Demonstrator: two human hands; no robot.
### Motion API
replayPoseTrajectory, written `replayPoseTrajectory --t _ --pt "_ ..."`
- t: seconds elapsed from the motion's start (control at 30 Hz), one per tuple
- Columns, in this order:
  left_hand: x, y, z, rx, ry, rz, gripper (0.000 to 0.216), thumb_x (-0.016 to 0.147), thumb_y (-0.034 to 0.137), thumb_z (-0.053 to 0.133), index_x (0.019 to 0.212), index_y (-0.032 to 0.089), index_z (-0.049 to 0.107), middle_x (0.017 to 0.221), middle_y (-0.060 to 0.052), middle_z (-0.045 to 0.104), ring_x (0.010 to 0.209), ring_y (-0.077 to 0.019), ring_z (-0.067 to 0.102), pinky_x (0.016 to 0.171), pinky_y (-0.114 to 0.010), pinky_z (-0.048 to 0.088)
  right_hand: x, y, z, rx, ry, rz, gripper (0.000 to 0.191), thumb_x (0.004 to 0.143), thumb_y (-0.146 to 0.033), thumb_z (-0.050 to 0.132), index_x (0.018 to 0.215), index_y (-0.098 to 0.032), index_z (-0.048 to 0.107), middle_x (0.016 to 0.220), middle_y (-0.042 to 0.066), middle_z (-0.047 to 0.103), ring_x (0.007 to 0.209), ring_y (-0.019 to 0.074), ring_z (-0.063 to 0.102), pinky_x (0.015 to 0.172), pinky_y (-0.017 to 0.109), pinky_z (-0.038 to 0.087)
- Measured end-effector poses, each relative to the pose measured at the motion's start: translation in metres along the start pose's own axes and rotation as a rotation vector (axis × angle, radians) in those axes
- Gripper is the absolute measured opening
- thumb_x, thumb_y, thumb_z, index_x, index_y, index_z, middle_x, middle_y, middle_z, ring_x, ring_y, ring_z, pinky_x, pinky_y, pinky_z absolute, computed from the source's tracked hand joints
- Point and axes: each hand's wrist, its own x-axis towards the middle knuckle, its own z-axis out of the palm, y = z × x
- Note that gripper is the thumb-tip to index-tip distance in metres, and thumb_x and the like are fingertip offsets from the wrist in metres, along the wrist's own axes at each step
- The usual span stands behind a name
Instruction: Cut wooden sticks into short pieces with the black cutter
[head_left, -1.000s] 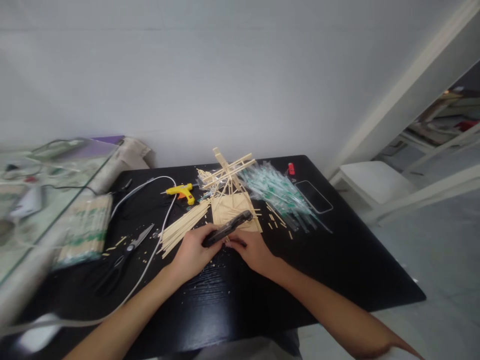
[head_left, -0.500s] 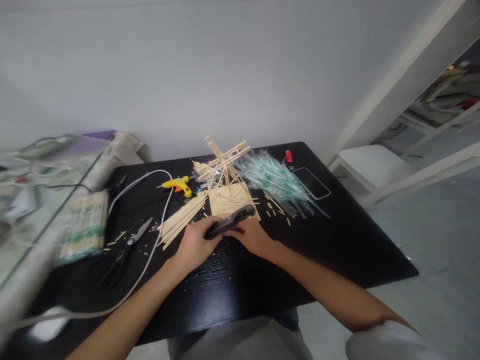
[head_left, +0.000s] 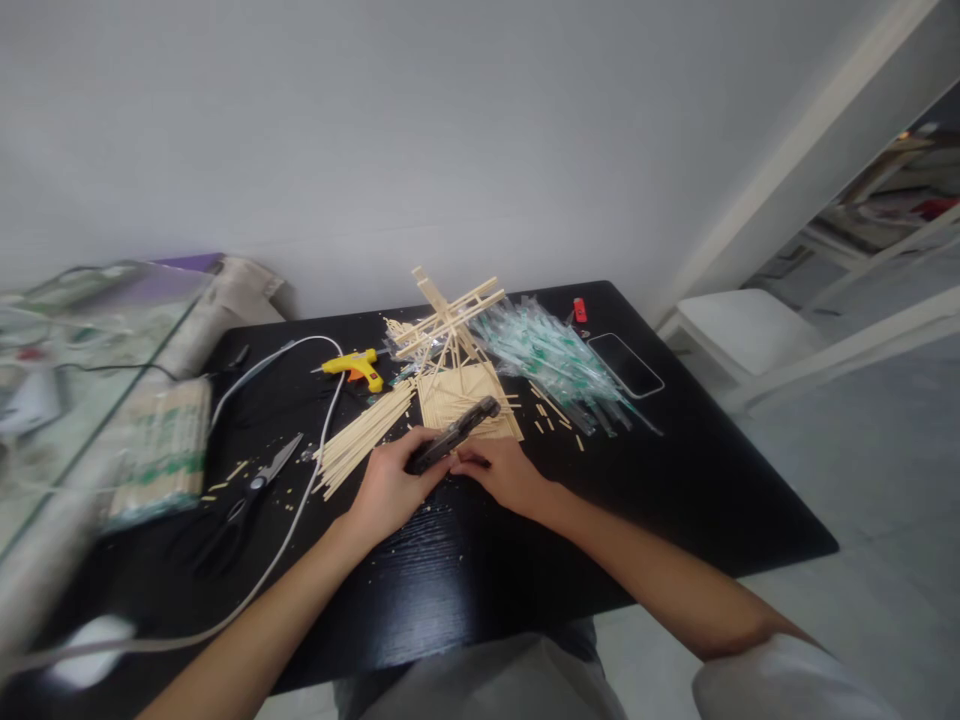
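Observation:
My left hand (head_left: 394, 480) is closed around a long, dark, bar-shaped object (head_left: 454, 436), whose exact kind I cannot make out. The object tilts up and to the right over a square base of wooden sticks (head_left: 459, 392). My right hand (head_left: 506, 472) has its fingers pinched together beside the object's lower edge; whatever they hold is hidden or too small to name. Behind my hands, a windmill-like stick structure (head_left: 450, 320) with crossed arms rises from the base. A bundle of loose wooden sticks (head_left: 364, 435) lies left of the base, close to my left hand.
A yellow glue gun (head_left: 360, 368), black-handled scissors (head_left: 255, 487) and a looping white cable (head_left: 324, 450) are on the left. Packed sticks (head_left: 163, 448) lie farther left. Plastic wrappers (head_left: 555, 355), a phone (head_left: 626, 364) and a red object (head_left: 579, 310) lie right, with stick offcuts (head_left: 546, 412).
The dark object has tilted more steeply, its far end rising slightly and shifting left. My right fingers have drawn closer together beside it. The camera view has shifted slightly.

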Motion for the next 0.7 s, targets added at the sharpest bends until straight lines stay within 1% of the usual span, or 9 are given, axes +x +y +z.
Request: replayPoseTrajectory --t 0.07,0.17,0.27,0.37,0.5,0.6,0.7 --pt "-0.002 0.001 -0.007 0.038 0.015 -0.002 0.018 0.088 0.035 0.070 0.100 0.021 0.070 0.088 0.002 0.075 0.081 -0.0153 0.069 0.078 -0.024 0.052 -0.001 0.000 0.000 -0.001 0.002 -0.004 0.005 0.088 -0.016 0.076 0.084 -0.017 0.073 0.079 0.001 0.075 0.074 0.0167 0.067 0.073 0.025 0.048" --pt "-0.009 -0.002 -0.024 0.146 0.042 -0.008 0.017 0.091 0.036 0.065 0.098 0.021 0.068 0.087 0.002 0.074 0.078 -0.0154 0.068 0.076 -0.025 0.052 -0.001 -0.001 0.000 0.012 -0.016 -0.003 0.006 0.089 -0.015 0.075 0.084 -0.017 0.072 0.080 0.001 0.074 0.075 0.0164 0.067 0.075 0.025 0.048" --pt "-0.020 -0.011 -0.042 0.266 0.058 -0.020 0.022 0.090 0.039 0.064 0.103 0.022 0.065 0.096 0.000 0.076 0.086 -0.0181 0.071 0.079 -0.026 0.054 -0.002 0.000 0.001 0.039 -0.031 0.007 0.007 0.089 -0.013 0.073 0.084 -0.018 0.072 0.082 0.001 0.074 0.076 0.0163 0.067 0.075 0.024 0.048" --pt "-0.032 -0.022 -0.055 0.390 0.019 -0.041 0.025 0.090 0.040 0.062 0.108 0.022 0.064 0.101 -0.002 0.078 0.089 -0.0212 0.074 0.079 -0.029 0.055 -0.002 0.002 0.002 0.064 -0.035 0.030 0.008 0.087 -0.011 0.073 0.083 -0.017 0.071 0.081 0.001 0.074 0.076 0.0165 0.067 0.074 0.024 0.048" --pt "-0.042 -0.027 -0.061 0.644 -0.025 -0.041 0.028 0.090 0.036 0.057 0.114 0.022 0.061 0.106 -0.006 0.077 0.092 -0.0265 0.074 0.077 -0.034 0.055 -0.001 0.004 0.004 0.080 -0.028 0.050 0.009 0.086 -0.011 0.074 0.080 -0.017 0.072 0.079 0.001 0.074 0.073 0.0159 0.066 0.073 0.024 0.048" --pt "-0.044 -0.023 -0.060 0.803 -0.049 0.038 0.029 0.089 0.029 0.057 0.117 0.020 0.058 0.109 -0.010 0.074 0.096 -0.0295 0.071 0.082 -0.038 0.055 -0.002 0.004 0.004 0.076 -0.015 0.050 0.007 0.087 -0.013 0.074 0.082 -0.017 0.073 0.081 0.001 0.075 0.075 0.0165 0.067 0.074 0.024 0.048" --pt "-0.043 -0.015 -0.057 0.916 -0.057 0.122 0.030 0.087 0.023 0.057 0.117 0.017 0.056 0.107 -0.013 0.071 0.096 -0.0318 0.068 0.086 -0.042 0.052 -0.002 0.003 0.004 0.063 -0.015 0.046 0.006 0.087 -0.014 0.074 0.082 -0.017 0.073 0.081 0.002 0.075 0.075 0.0172 0.068 0.075 0.025 0.049"
